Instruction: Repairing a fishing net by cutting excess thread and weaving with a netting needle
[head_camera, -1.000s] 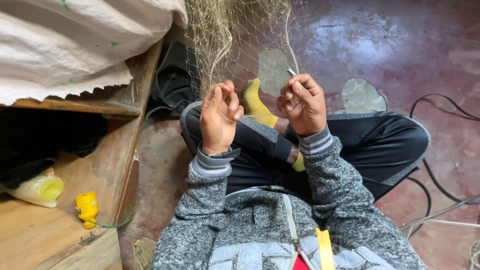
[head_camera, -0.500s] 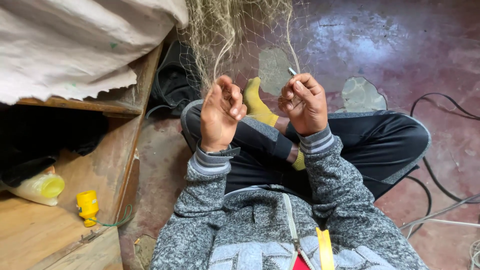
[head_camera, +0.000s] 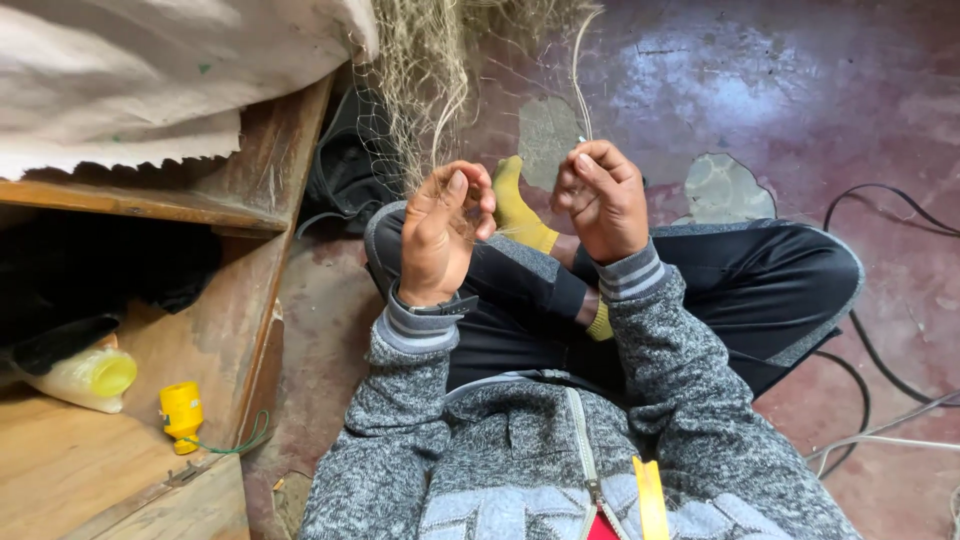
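Left hand pinches fishing-net mesh taut while right hand, fingers closed, grips a netting needle's pale twine, keeping the working strand raised above the floor.

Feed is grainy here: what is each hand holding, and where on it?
Left hand pinches the fine net at its lower hanging edge. Right hand grips a pale cord at its bottom end, fingertips closed around it.

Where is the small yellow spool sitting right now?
In the head view, the yellow spool stands at lower left on the wooden shelf, just right of a pale bottle with a yellow cap, well left of the left hand.
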